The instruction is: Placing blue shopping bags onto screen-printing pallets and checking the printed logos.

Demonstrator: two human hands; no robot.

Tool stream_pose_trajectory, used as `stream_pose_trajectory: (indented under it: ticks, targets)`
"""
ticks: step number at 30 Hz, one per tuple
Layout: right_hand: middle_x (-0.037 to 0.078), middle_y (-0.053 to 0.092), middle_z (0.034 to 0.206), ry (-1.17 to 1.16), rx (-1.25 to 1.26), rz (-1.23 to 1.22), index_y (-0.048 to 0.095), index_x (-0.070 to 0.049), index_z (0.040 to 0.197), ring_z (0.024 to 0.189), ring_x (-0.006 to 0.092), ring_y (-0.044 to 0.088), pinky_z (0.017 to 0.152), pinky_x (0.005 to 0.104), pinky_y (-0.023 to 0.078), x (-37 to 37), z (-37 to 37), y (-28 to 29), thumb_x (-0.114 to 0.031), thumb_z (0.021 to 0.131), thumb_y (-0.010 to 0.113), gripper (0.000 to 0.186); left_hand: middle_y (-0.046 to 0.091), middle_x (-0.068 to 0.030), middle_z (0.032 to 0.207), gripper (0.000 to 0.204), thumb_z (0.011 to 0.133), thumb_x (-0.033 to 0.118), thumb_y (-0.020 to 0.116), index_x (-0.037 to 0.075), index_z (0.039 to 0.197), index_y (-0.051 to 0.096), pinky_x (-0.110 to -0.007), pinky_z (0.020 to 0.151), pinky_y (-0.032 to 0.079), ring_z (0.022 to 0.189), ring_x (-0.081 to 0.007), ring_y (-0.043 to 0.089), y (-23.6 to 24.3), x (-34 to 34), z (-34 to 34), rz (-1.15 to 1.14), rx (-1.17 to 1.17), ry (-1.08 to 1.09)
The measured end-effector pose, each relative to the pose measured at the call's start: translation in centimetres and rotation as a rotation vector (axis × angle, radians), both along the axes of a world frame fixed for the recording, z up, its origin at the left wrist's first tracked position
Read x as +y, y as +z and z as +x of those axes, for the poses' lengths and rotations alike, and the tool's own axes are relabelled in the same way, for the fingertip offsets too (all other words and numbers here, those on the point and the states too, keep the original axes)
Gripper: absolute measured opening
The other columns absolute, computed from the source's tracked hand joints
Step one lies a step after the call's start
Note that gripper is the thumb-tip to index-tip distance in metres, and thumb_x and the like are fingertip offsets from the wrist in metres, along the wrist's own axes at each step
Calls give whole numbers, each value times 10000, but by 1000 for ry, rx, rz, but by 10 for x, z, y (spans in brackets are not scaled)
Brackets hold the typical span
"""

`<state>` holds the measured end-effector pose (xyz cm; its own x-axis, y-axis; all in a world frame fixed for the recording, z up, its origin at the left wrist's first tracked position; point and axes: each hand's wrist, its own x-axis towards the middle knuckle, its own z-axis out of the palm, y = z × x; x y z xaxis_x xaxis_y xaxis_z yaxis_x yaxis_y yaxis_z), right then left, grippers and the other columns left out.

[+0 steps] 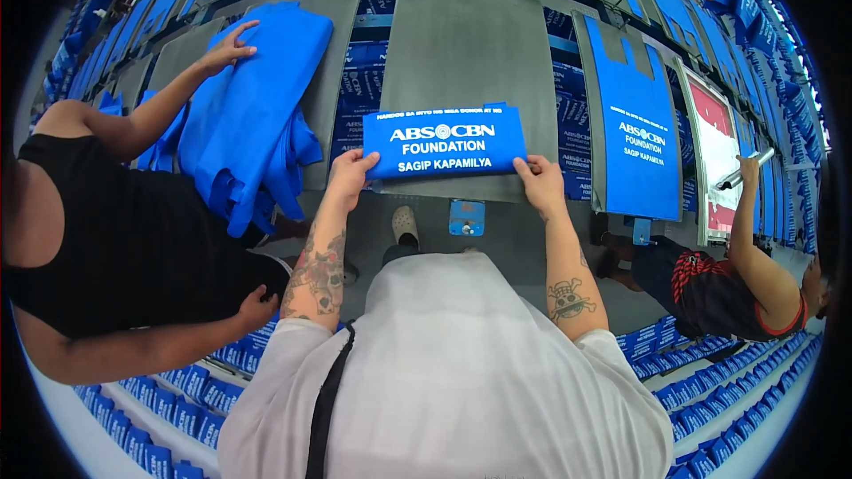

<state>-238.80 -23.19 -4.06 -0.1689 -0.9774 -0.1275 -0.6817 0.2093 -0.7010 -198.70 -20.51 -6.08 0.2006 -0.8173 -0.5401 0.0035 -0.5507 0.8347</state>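
A blue fabric piece with white printing (444, 137), apparently a folded bag, spans the front part of a grey board (453, 44). My left hand (362, 162) grips its lower left corner with thumb and fingers. Its lower right corner is pinched in my right hand (532, 173). Beneath the board's front edge shows a small blue metal bracket (466, 217).
A co-worker (98, 222) at left has a hand on stacked blue bags (240, 89). At right lies a printed bag (630, 142); another worker (745, 284) holds a squeegee (744, 170) over a screen frame (714, 115). Racks of printed bags (177, 399) stand behind me.
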Motion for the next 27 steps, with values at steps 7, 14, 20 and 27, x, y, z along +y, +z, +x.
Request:
stream_pose_trajectory:
  ticks: [7, 14, 20, 27]
  targets:
    - [-8, 606, 910, -198, -1057, 363, 586, -125, 938, 847, 130, 626, 725, 319, 558, 4, -2, 22, -113, 969, 691, 110, 712, -106, 1116, 342, 873, 49, 589, 30, 1210, 645, -387, 881, 543, 976, -225, 683, -6, 14, 1, -41, 515, 25]
    - [74, 689, 1089, -320, -1225, 304, 411, -62, 1421, 977, 182, 657, 821, 384, 529, 4, 14, 22, -43, 928, 733, 589, 664, -89, 1069, 282, 913, 54, 582, -7, 1187, 584, -335, 895, 507, 952, -167, 623, -3, 10, -5, -224, -66, 59]
    - [46, 699, 1067, -12, -1030, 96, 645, 10, 1198, 940, 117, 650, 795, 225, 513, -48, 21, 66, 17, 948, 676, 252, 677, -60, 1064, 239, 940, 2, 606, 6, 1178, 595, -282, 852, 515, 928, -122, 633, 63, -42, 24, -385, 107, -19]
    - [-26, 649, 934, 232, -572, -551, 688, -14, 1081, 789, 54, 563, 726, 232, 475, -172, 55, 253, -30, 879, 685, 203, 700, 1, 1061, 309, 954, 102, 687, 59, 1256, 643, -266, 788, 528, 938, -101, 655, 171, -171, 55, -520, 373, -124]
